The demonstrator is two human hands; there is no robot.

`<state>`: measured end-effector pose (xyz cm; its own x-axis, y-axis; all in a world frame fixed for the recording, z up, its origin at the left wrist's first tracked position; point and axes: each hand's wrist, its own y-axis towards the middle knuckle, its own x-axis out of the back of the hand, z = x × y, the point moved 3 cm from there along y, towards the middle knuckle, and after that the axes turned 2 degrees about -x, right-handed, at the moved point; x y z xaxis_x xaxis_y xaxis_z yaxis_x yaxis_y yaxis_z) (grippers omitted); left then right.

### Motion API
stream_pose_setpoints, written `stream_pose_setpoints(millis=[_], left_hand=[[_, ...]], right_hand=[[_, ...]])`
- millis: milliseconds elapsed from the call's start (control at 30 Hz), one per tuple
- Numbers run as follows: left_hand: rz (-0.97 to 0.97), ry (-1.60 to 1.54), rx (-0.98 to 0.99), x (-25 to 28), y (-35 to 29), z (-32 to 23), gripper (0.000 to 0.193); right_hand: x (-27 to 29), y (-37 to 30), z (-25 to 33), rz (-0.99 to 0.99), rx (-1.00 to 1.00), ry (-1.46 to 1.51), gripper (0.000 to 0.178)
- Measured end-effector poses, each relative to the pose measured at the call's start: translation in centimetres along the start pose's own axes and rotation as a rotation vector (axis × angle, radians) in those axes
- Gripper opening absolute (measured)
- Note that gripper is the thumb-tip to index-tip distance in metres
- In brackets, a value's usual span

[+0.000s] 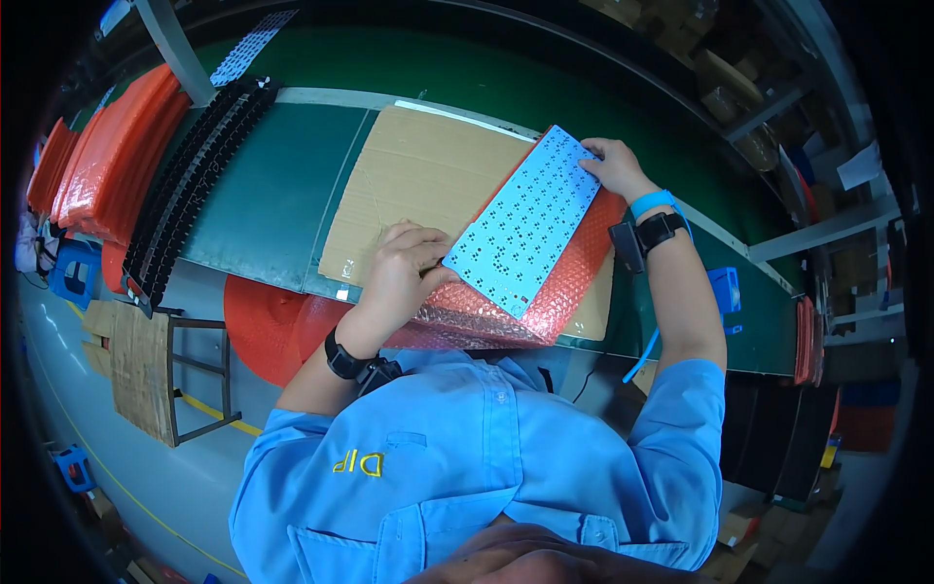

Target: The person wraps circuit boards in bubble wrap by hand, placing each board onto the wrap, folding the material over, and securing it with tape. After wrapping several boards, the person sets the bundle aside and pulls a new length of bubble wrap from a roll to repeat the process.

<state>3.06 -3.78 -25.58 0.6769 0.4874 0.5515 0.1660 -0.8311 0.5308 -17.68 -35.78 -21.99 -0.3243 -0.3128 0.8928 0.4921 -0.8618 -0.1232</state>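
Observation:
A long white keyboard circuit board (525,224), dotted with rows of small dark marks, lies slantwise over red bubble wrap (574,282). My left hand (404,273) pinches its near left corner, fingers bent at the edge. At the far right edge, my right hand (615,167) grips the board with the thumb on top; the fingers underneath are partly hidden. Under the bubble wrap is a brown cardboard sheet (418,161), resting on the green bench top (282,185).
A black slotted rack (199,175) stands left on the bench, beside stacked red bubble-wrap bags (122,161). Another patterned white board (251,49) lies at the far left. A wooden-topped stool (141,375) stands on the floor at left. Metal posts (827,229) rise at right.

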Motion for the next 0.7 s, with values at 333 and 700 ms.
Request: stream_pose_setpoints(millis=[333,700], left_hand=[[0.011,-0.005,0.01,-0.1,0.0,0.2,0.035],[0.03,-0.04,0.02,-0.1,-0.1,0.5,0.034]], right_hand=[[0.2,2.3,0.2,0.116,-0.019,0.102,0.037],[1.3,3.0,0.3,0.308,-0.188,0.386,0.037]])
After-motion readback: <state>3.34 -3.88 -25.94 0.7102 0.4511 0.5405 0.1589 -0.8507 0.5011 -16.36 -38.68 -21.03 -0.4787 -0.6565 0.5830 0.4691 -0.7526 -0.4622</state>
